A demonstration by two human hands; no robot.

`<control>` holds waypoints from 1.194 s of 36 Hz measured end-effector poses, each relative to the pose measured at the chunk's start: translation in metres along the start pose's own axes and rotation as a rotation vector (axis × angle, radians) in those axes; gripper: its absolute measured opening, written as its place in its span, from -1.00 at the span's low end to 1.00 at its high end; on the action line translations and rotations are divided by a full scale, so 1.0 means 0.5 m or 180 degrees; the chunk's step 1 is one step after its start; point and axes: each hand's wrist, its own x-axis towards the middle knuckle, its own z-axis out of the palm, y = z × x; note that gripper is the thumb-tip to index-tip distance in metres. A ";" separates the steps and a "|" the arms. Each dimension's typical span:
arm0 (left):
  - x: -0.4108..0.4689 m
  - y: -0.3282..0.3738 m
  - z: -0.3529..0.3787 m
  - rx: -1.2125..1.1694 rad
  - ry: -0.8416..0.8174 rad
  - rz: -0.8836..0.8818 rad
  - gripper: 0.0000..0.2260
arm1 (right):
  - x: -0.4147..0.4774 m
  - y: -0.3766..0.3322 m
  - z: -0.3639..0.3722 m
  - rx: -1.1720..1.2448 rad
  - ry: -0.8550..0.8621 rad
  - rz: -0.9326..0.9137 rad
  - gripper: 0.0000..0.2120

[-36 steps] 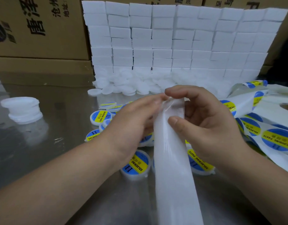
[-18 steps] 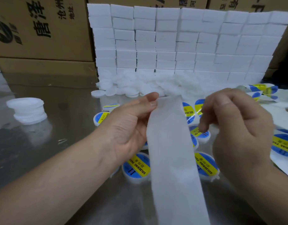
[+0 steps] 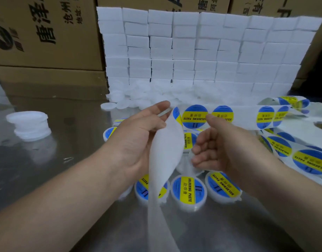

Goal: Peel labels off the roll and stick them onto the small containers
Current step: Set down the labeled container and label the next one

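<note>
The label strip (image 3: 245, 115) stretches from the right, above the labelled containers (image 3: 188, 191), to the left hand (image 3: 136, 140), which pinches its fold palm-right, while the right hand (image 3: 224, 148), fingers curled, lays its thumb on it, grip unclear.

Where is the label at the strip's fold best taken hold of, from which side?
Pinch the label by its left edge: the backing strip bends sharply back there in the left hand, so that edge probably lifts. Come from the right.
</note>
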 end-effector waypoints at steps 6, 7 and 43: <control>-0.002 0.009 -0.002 -0.0355 -0.0287 -0.0237 -0.71 | 0.000 0.002 -0.002 0.0647 -0.0504 0.0369 -0.39; 0.003 0.008 -0.003 -0.0431 -0.0284 -0.0230 -0.70 | -0.003 -0.001 -0.002 0.0846 -0.0591 0.0457 -0.34; -0.045 -0.058 0.008 0.3787 -0.0667 0.1402 -0.77 | -0.013 0.012 0.007 -0.0136 0.0268 -0.1239 -0.66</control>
